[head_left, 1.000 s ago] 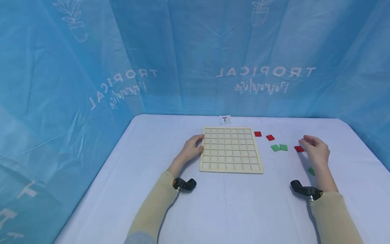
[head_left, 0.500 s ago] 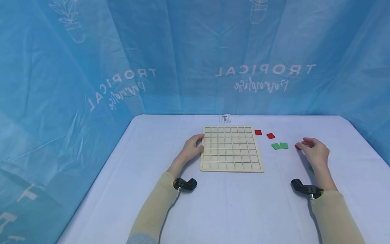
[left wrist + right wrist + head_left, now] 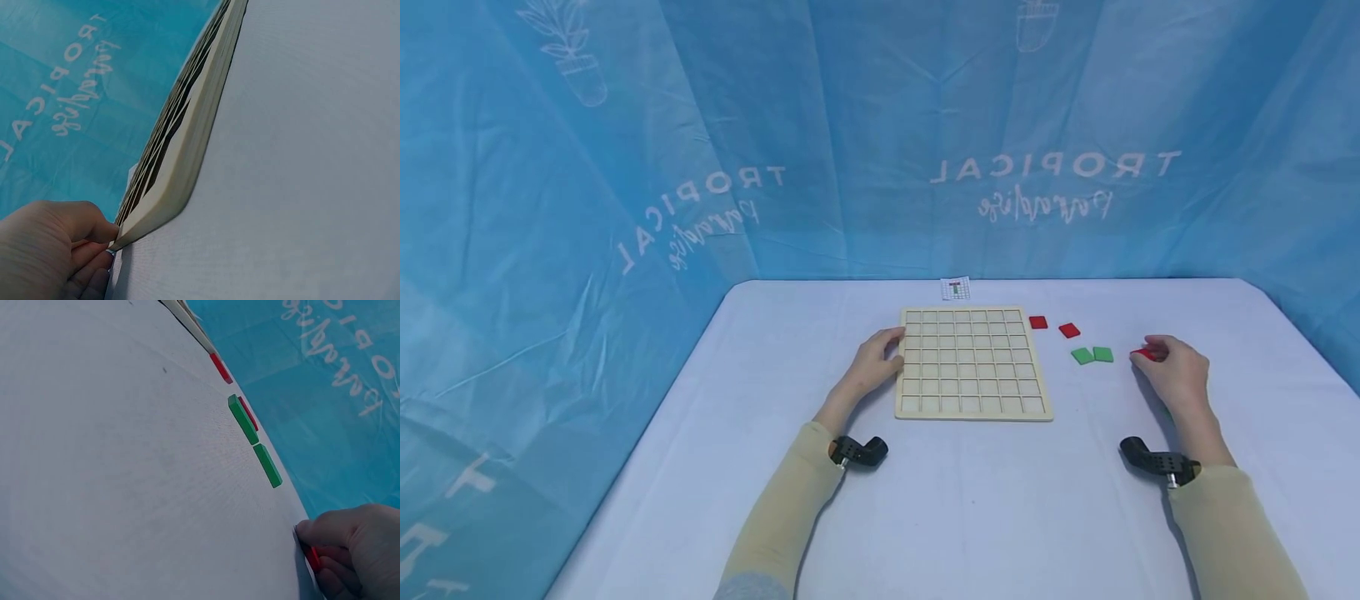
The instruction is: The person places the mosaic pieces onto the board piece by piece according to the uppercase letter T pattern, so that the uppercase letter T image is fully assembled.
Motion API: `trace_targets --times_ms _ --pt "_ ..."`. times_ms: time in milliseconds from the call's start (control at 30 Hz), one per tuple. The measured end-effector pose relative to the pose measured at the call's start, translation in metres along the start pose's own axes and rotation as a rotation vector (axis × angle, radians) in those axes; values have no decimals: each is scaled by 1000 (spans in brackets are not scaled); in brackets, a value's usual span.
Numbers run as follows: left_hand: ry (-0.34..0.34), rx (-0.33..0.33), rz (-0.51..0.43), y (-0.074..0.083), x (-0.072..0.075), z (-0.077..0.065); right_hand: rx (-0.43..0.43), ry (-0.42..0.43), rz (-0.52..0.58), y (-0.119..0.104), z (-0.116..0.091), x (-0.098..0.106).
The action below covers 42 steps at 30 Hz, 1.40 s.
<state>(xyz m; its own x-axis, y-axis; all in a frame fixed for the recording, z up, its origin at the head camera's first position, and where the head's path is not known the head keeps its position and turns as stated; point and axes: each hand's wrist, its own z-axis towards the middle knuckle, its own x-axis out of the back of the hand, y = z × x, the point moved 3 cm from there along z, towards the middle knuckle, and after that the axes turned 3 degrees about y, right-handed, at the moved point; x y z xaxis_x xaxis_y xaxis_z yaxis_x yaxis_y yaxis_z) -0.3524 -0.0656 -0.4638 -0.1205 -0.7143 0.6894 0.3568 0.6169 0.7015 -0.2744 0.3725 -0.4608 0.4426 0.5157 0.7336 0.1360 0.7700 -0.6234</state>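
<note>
Red tile (image 3: pixel 311 557), partly hidden, between right fingers (image 3: pixel 340 573)

From the left wrist view we see the wooden board (image 3: pixel 194 144) at a steep slant, its pale rounded corner nearest us and its grid squeezed into thin, dark strips. At the board's lower end, our left hand (image 3: pixel 50 250) holds the edge, thumb tip against it and the other fingers bent beneath the thumb. Right of the board we have white cloth (image 3: pixel 306 169); left of and beyond it hangs a blue curtain (image 3: pixel 150 56), with mirrored white lettering (image 3: pixel 57 73).
</note>
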Motion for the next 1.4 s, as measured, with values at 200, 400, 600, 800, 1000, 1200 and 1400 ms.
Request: trace_targets --times_ms 200,400,600,800,1000,1200,1400 --pt "-2 7 -1 -1 0 0 -15 -2 1 -1 1 1" --pt "4 -6 -12 -1 0 0 -28 5 16 -4 2 2" --pt "2 -7 -11 0 0 -1 -15 -10 20 -6 1 1" --pt "1 -10 -8 -1 0 0 44 -17 10 -4 0 -2" --pt "3 -3 -7 -1 1 0 40 -29 8 -2 0 -4" --pt "-2 5 -14 0 1 -1 31 -37 -17 -1 1 -5" --pt "3 6 -2 1 0 -1 61 -37 -27 -5 -1 -3"
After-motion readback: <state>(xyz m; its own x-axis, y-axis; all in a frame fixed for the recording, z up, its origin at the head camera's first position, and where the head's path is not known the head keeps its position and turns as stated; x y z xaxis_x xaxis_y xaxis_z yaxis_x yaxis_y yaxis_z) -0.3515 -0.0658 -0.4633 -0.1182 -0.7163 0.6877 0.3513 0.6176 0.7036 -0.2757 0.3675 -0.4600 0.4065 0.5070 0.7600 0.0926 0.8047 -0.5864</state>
